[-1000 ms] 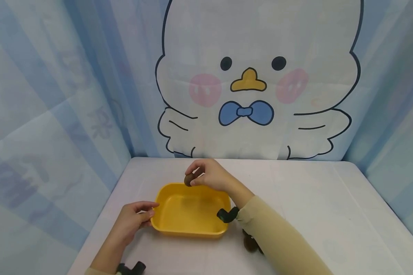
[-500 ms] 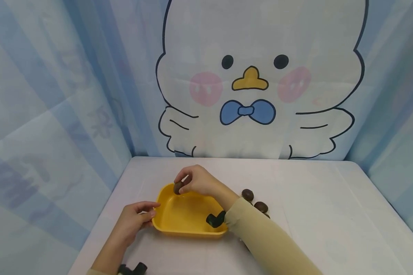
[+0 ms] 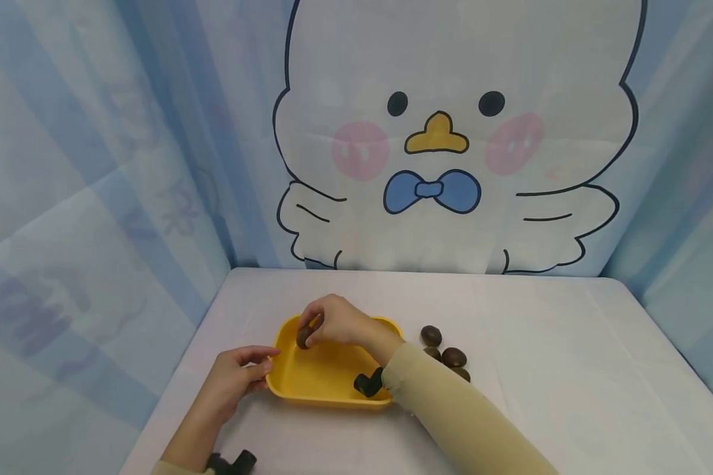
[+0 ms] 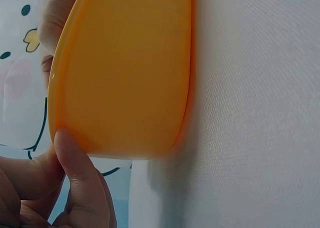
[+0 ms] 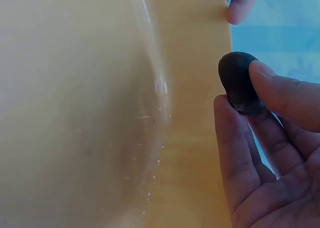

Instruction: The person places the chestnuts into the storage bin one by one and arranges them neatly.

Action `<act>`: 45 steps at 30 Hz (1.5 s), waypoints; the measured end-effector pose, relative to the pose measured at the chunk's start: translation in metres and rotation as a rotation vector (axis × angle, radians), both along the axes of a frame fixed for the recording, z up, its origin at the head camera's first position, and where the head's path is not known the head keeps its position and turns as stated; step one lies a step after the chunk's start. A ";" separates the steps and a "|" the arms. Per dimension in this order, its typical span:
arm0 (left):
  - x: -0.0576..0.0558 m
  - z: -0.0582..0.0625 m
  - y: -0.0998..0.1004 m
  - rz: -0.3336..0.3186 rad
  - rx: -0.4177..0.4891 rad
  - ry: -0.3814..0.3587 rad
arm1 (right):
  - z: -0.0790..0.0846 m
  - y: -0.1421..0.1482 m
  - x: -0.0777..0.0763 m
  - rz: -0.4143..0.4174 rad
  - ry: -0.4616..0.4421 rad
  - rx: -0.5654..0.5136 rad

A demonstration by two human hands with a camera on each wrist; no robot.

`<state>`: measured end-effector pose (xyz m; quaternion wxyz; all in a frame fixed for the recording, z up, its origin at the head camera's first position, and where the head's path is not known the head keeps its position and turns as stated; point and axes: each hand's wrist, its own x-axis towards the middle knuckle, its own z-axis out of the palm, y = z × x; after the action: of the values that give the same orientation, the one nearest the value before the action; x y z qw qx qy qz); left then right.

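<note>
A shallow yellow tray [image 3: 333, 376] with rounded corners lies on the white table. My left hand [image 3: 233, 377] pinches its left rim; in the left wrist view the thumb [image 4: 75, 155] presses against the tray's corner. My right hand [image 3: 335, 322] is over the tray's far left part, holding a small dark brown egg-shaped thing [image 3: 304, 337] between thumb and fingertips. Close up in the right wrist view, the brown egg-shaped thing [image 5: 239, 83] looks smooth and dark, with a paler mark at its lower end. The visible tray floor is bare.
Several similar brown egg-shaped things [image 3: 454, 357] lie on the table [image 3: 570, 369] just right of the tray, partly hidden by the right sleeve [image 3: 451, 409]. Cloth curtains [image 3: 95, 198] stand along the sides and back, the rear one printed with a cartoon bird.
My right hand has moved left and down, from above the far rim to inside the tray's outline, still holding the brown thing. My left hand keeps its grip on the rim.
</note>
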<state>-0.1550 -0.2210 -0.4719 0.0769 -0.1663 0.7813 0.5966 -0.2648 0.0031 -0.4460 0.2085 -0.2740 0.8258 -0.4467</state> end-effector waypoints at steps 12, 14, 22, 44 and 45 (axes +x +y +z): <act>0.000 -0.001 0.000 0.002 0.020 0.003 | -0.011 -0.011 0.006 0.030 0.071 0.138; 0.000 -0.001 0.000 0.003 0.022 0.002 | -0.012 -0.012 0.007 0.037 0.088 0.165; 0.001 0.000 0.001 -0.003 0.033 0.013 | -0.019 -0.016 0.008 0.051 0.155 0.210; 0.003 0.002 0.002 0.004 0.023 0.011 | -0.020 -0.018 0.009 0.008 0.130 0.215; 0.003 0.002 0.002 0.003 0.021 0.011 | -0.021 -0.018 0.009 0.007 0.126 0.210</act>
<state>-0.1524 -0.2191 -0.4704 0.0734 -0.1636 0.7752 0.6058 -0.2559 -0.0149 -0.4667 0.1854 -0.2811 0.8785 -0.3390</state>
